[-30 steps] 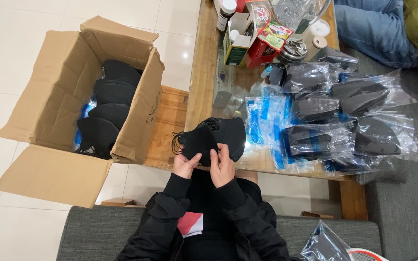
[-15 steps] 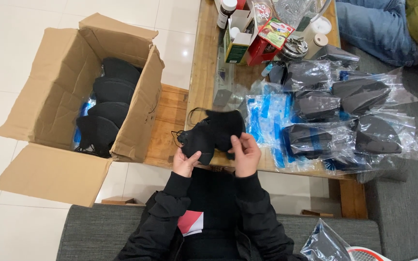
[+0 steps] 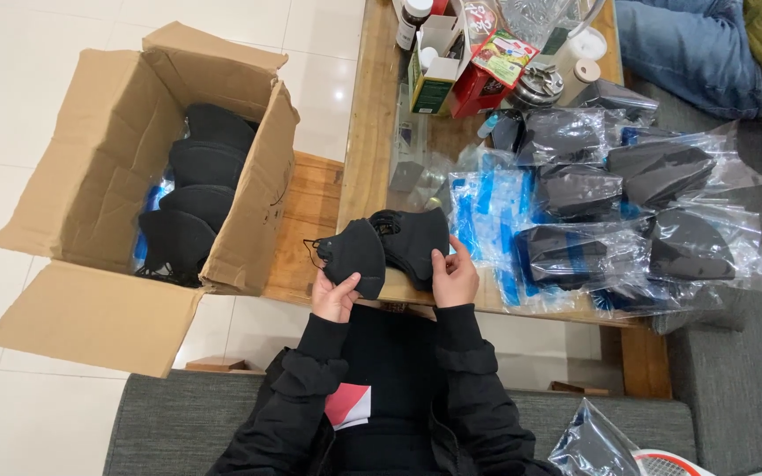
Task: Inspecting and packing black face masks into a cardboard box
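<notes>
My left hand (image 3: pixel 335 298) holds a black face mask (image 3: pixel 353 254) by its lower edge, pulled to the left. My right hand (image 3: pixel 454 278) grips a small stack of black masks (image 3: pixel 412 240) just beside it. Both bundles hang over the near edge of the wooden table (image 3: pixel 365 132). I wear black sleeves and sit on a grey sofa.
An open cardboard box (image 3: pixel 112 167) with stacked black masks (image 3: pixel 196 189) stands on the floor at left. Clear bags of black masks (image 3: pixel 628 211) and empty blue-edged bags (image 3: pixel 487 216) cover the table. Cartons and bottles (image 3: pixel 469 53) stand at the back. Another person's jeans-clad legs (image 3: pixel 698 48) are at top right.
My hands have moved apart: the left one has drawn a single mask leftward off the bundle, while the right one keeps the rest.
</notes>
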